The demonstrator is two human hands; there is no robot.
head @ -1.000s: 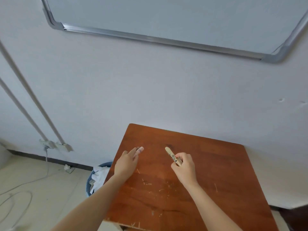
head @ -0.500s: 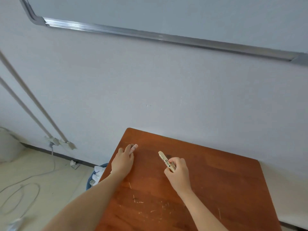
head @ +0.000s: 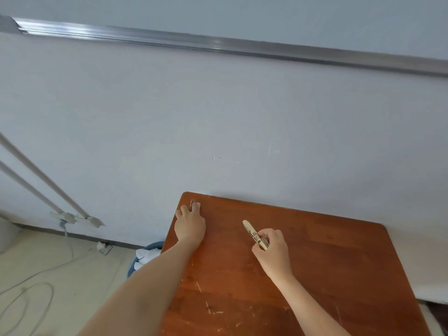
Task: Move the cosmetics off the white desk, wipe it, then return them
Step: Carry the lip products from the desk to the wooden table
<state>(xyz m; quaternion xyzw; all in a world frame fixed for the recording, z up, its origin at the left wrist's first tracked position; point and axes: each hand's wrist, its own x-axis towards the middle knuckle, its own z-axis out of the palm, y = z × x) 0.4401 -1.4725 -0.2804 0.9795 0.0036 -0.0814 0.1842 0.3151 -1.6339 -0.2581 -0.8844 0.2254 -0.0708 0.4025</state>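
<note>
I have both hands over the brown desk, which stands against the wall. My right hand pinches the lower end of a cream tube between thumb and curled fingers, with its free end tilted up and away to the left, just above the wood. My left hand lies at the far left corner with its fingers reaching onto a pale item. I cannot tell whether they pinch it or only touch it.

The corner is my main worry. The pale item sits just beside two edges, so a careless release or nudge could tip it off, either behind the desk or down toward the bin below the left side. The tube is round, I judge, so laid flat it may roll, and I would set it well in from the edge. Being held only by its end, it could also swivel in my fingers.

The tube carries black print along its side, but it is too small and slanted for me to read. No brand is legible anywhere.
</note>
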